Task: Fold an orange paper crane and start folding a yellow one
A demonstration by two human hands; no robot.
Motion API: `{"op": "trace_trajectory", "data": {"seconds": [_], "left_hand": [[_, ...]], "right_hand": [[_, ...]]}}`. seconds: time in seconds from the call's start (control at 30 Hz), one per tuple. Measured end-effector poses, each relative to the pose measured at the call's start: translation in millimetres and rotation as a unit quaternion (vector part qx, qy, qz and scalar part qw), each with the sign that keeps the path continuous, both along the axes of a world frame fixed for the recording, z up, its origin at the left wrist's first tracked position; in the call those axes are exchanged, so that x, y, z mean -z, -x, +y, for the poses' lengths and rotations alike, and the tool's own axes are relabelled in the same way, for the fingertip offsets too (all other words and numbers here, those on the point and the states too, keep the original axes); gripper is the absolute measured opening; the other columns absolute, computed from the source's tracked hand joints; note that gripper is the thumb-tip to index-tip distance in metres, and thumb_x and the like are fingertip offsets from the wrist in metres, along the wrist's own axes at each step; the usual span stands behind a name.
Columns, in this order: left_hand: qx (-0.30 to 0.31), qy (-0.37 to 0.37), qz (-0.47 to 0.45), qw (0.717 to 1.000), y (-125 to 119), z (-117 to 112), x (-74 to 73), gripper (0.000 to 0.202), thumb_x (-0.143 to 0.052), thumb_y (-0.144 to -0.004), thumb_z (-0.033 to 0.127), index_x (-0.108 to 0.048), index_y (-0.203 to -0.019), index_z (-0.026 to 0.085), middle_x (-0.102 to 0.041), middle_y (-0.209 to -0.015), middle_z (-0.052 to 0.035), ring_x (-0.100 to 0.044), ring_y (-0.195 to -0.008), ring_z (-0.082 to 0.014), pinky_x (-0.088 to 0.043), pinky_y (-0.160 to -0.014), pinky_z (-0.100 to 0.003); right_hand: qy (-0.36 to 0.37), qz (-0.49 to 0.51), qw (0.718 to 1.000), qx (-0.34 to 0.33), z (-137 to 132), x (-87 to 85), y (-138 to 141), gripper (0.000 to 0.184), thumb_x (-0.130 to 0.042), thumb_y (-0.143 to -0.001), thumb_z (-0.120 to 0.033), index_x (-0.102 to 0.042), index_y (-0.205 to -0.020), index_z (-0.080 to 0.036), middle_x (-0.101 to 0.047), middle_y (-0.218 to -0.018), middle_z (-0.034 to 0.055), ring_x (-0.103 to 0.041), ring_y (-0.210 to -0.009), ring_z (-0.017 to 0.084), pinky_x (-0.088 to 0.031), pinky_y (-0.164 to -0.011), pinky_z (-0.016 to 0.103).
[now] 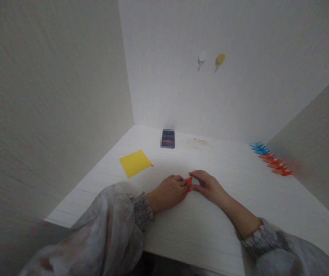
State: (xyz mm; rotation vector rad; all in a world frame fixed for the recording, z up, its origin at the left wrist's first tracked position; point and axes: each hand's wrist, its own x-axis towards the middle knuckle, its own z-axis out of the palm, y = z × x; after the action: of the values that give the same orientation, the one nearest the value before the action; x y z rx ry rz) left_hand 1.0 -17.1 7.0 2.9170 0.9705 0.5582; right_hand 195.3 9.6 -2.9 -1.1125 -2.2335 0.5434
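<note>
A small piece of folded orange paper (189,181) lies on the white table between my two hands. My left hand (168,192) rests on the tabletop, its fingers pressed together over the left part of the paper and hiding it. From the other side my right hand (209,186) reaches in, thumb and forefinger bent around the paper's right edge and touching it. Only a little orange shows between the fingertips, so the folded shape cannot be made out.
Yellow paper (135,163) lies left, with a tiny red tip (152,165) at its corner. A dark, blurred-out rectangular object (168,138) is near the back wall. Blue folded papers (259,148) and orange ones (278,165) line the right wall. White (201,57) and yellow hooks (220,59) hang above.
</note>
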Motion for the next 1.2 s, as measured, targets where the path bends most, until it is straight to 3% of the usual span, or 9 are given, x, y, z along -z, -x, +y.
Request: {"op": "trace_trajectory", "data": {"seconds": [0.17,0.4,0.6,0.9,1.2], "left_hand": [[0.010,-0.011,0.031,0.999,2,0,-3.1,0.027,-0.036,-0.085,0.023,-0.053,-0.104,0.013,-0.059,-0.100,-0.0094,-0.049,-0.096,-0.0195,-0.038,-0.081,-0.034],[0.002,-0.034,0.043,0.999,1,-4,-11.1,0.028,-0.034,-0.086,0.022,-0.048,-0.107,0.012,-0.059,-0.095,-0.0107,-0.051,-0.093,-0.0179,-0.039,-0.077,-0.032],[0.003,-0.036,0.062,0.997,1,-4,-12.1,0.027,-0.034,-0.086,0.022,-0.047,-0.108,0.012,-0.059,-0.095,-0.0108,-0.051,-0.091,-0.0175,-0.038,-0.077,-0.031],[-0.001,-0.033,0.060,0.998,-1,-2,-5.4,0.025,-0.035,-0.086,0.023,-0.052,-0.101,0.013,-0.059,-0.096,-0.0102,-0.051,-0.092,-0.0177,-0.036,-0.077,-0.032],[-0.002,-0.040,0.057,0.998,-3,0,1.7,0.027,-0.032,-0.087,0.023,-0.048,-0.105,0.011,-0.059,-0.098,-0.0090,-0.050,-0.093,-0.0178,-0.036,-0.076,-0.032]], "right_hand": [[-0.009,0.038,0.999,-0.004,5,-0.5,-3,0.026,-0.045,-0.080,-0.020,-0.056,-0.103,-0.023,-0.056,-0.094,0.0063,-0.053,-0.089,0.017,-0.045,-0.079,0.033],[-0.101,-0.089,0.990,-0.048,2,-1.1,-1,0.038,-0.043,-0.070,-0.005,-0.062,-0.098,-0.022,-0.054,-0.095,0.0091,-0.050,-0.086,0.021,-0.042,-0.075,0.038],[-0.091,-0.112,0.988,-0.050,1,-6.6,-1,0.029,-0.046,-0.074,-0.012,-0.062,-0.097,-0.021,-0.055,-0.095,0.0095,-0.051,-0.088,0.020,-0.043,-0.077,0.036],[-0.018,-0.014,0.999,-0.026,7,-4.1,-5,0.021,-0.051,-0.078,-0.023,-0.061,-0.096,-0.022,-0.055,-0.090,0.0060,-0.053,-0.086,0.018,-0.045,-0.076,0.032],[-0.010,-0.013,1.000,-0.008,12,-1.3,0,0.015,-0.052,-0.077,-0.024,-0.066,-0.079,-0.023,-0.053,-0.082,0.0042,-0.053,-0.077,0.016,-0.045,-0.067,0.029]]}}
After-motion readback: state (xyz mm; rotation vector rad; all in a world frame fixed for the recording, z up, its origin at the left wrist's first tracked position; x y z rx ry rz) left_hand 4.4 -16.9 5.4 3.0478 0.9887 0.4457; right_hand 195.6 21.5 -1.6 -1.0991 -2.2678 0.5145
